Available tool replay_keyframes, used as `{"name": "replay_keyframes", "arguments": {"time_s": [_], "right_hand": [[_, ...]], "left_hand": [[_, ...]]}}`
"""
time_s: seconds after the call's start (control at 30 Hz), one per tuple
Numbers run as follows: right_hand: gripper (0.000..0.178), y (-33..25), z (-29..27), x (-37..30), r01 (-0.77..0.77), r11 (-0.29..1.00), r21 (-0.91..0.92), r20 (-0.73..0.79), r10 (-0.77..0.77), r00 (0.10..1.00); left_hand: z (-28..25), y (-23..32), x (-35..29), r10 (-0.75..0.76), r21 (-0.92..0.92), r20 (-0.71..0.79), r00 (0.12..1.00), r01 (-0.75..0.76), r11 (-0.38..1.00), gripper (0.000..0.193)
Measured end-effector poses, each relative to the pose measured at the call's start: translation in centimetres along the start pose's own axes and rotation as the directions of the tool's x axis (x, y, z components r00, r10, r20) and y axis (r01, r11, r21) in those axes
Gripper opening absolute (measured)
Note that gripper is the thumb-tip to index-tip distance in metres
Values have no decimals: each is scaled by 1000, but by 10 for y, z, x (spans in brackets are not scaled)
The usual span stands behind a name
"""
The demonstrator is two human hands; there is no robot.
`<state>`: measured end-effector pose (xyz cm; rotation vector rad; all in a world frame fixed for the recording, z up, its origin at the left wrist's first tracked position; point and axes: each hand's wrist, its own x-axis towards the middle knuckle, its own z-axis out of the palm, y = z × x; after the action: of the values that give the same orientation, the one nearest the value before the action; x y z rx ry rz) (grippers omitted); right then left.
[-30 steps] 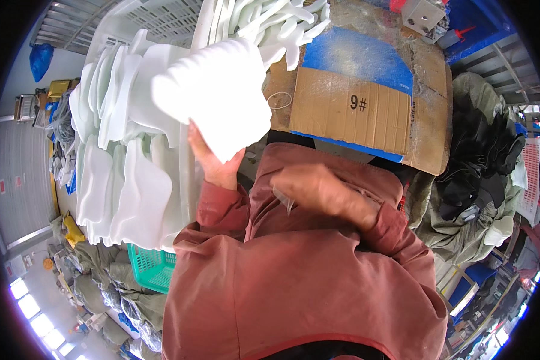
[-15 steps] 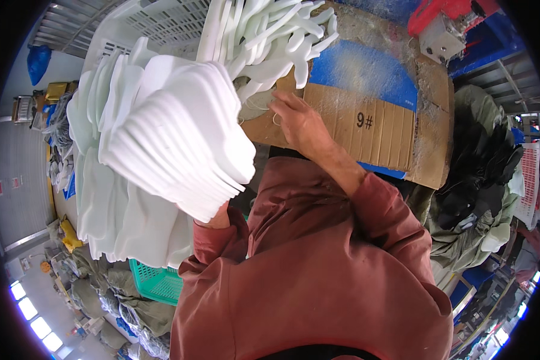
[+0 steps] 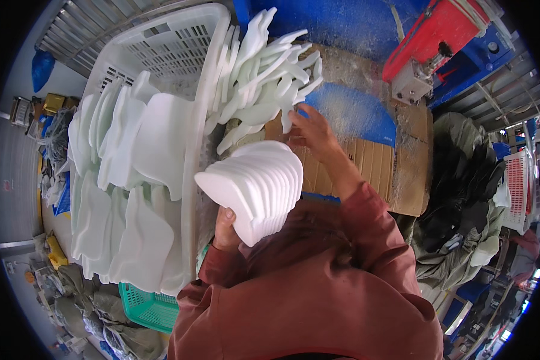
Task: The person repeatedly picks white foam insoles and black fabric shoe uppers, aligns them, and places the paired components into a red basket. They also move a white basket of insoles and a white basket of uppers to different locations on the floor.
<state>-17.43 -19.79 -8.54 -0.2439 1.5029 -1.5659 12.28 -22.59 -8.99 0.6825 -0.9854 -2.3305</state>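
My left hand (image 3: 225, 231) grips a stack of white foam pieces (image 3: 255, 186) from below, thumb on its near side. The pieces lie face to face, with curved, rounded edges. Beyond the stack and to its right, my right hand (image 3: 314, 133) is at the edge of a loose pile of narrow white foam strips (image 3: 264, 78). Its bent fingers are apart and touch the tip of one hanging strip; no firm grip shows. More flat white foam pieces (image 3: 162, 138) stand in rows in a large white plastic basket (image 3: 205, 78) on my left.
Under my right hand is a dusty brown-and-blue cardboard box (image 3: 348, 165). A red machine part with a metal block (image 3: 411, 87) stands at far right. Dark and grey-green fabric (image 3: 456, 180) is heaped at right. A green basket (image 3: 153, 309) sits below the white one.
My left hand has brought its stack down and right, away from the basket, and turned it. My right hand has opened from a pinch with thin loops beside it. The view has shifted.
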Motion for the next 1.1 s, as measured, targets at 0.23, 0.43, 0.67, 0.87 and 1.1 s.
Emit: {"name": "replay_keyframes", "arguments": {"time_s": [0.23, 0.43, 0.67, 0.87, 1.1], "right_hand": [[42, -21, 22, 18, 329, 925, 189, -26, -331, 943], [24, -68, 13, 25, 665, 746, -26, -127, -663, 738], [24, -102, 28, -2, 851, 512, -117, -107, -859, 501], [29, -92, 56, 47, 786, 617, -48, -50, -787, 615], [64, -94, 21, 68, 301, 520, -800, -32, -536, 843]], "left_hand": [[-5, -6, 15, -40, 96, 40, 998, 36, 995, 96], [-1, -6, 25, -118, 80, 96, 988, 111, 991, 94], [-1, 3, 40, -134, 92, 98, 986, 125, 988, 87], [-3, 12, 51, -160, 170, 79, 984, 145, 975, 93], [-6, 8, 52, -58, 60, 5, 998, 58, 997, 75]]}}
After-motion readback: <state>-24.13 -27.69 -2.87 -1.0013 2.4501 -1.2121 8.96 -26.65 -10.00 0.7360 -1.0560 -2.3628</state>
